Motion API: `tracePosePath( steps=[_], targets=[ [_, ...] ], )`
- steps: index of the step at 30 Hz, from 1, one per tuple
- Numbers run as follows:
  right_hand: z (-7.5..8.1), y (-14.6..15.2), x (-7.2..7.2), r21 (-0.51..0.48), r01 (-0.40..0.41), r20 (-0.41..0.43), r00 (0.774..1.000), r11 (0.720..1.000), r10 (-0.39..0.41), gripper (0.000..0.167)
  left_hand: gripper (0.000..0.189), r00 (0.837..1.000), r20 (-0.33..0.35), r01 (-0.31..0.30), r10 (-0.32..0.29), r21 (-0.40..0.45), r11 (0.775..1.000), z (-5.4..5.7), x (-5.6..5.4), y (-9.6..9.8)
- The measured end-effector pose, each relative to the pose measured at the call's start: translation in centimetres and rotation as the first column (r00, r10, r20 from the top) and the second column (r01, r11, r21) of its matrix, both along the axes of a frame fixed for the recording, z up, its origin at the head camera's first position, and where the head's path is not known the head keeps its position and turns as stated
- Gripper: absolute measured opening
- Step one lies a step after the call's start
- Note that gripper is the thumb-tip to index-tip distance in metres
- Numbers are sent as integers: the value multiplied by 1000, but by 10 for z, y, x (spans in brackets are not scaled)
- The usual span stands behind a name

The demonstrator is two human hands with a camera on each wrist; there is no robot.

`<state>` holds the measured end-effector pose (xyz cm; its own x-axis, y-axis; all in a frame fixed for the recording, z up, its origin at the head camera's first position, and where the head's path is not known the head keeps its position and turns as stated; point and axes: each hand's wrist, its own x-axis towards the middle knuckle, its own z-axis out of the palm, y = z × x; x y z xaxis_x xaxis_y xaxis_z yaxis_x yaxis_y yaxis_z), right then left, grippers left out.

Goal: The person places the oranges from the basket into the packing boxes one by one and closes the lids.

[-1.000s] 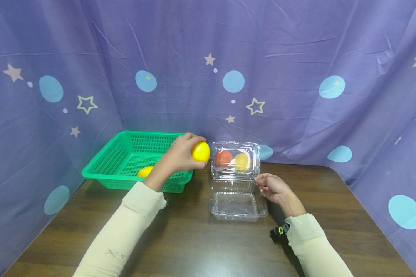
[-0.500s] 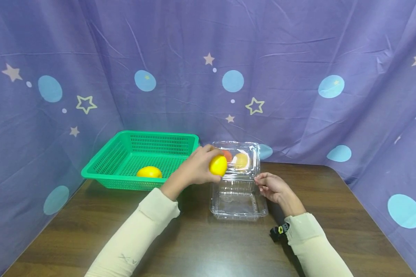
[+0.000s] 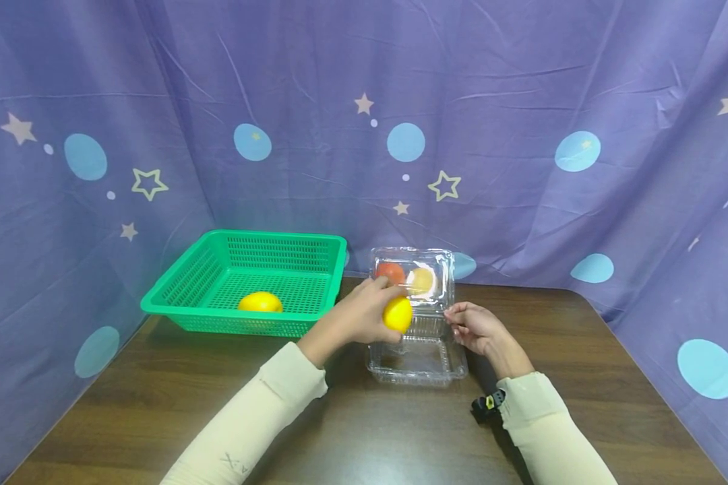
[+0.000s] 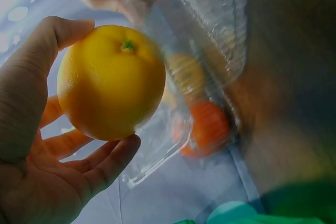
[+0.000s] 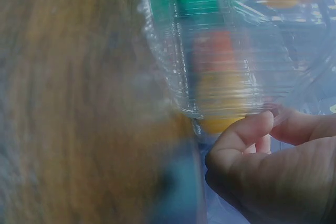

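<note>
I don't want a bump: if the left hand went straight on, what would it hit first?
Probably the clear raised lid, with the yellow fruit in the left hand likely touching it first. How big the gap is, I can't tell.

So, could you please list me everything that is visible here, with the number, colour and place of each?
Basket: 1, green, on the left of the table
Basket fruit: 1, yellow, inside the basket
Container: 1, clear, on the table, right of the basket
Lid: 1, clear, raised at the container's far side
Held fruit: 1, yellow-orange, in front of the lid
Fruits seen through the lid: 2, one red, one yellow
Table: 1, brown, under everything
Curtain: 1, purple-blue with stars and blue spots, behind
Strap: 1, black, at the right cuff
Sleeves: 2, cream, on the forearms
Left hand: 1, gripping the held fruit
Right hand: 1, pinching the lid's edge
</note>
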<state>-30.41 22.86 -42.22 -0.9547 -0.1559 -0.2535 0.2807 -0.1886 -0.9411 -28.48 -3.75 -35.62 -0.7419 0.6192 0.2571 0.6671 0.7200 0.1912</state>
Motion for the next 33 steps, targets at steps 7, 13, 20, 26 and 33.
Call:
tracePosePath(
  steps=[7, 13, 20, 26, 33],
  targets=[
    [1, 0, 0, 3, 4, 4, 1000, 1000, -4, 22, 72, 999, 28, 21, -19, -46, 999, -10, 3, 6],
    [0, 1, -1, 9, 15, 7, 1000, 1000, -15, 22, 71, 998, 55, 35, -30, -89, 995, -17, 3, 8],
    [-2, 0, -2, 12, 13, 11, 1000, 1000, -13, 20, 68, 998, 58, 42, -34, -132, 990, -22, 4, 11],
    [-1, 1, -2, 12, 18, 13, 1000, 1000, -19, 19, 66, 998, 48, 53, -47, -153, 987, -26, 2, 13],
    [-1, 1, -2, 3, 20, 15, 1000, 1000, -20, 21, 66, 997, 62, 45, -35, -166, 985, -29, 1, 15]
  ],
)
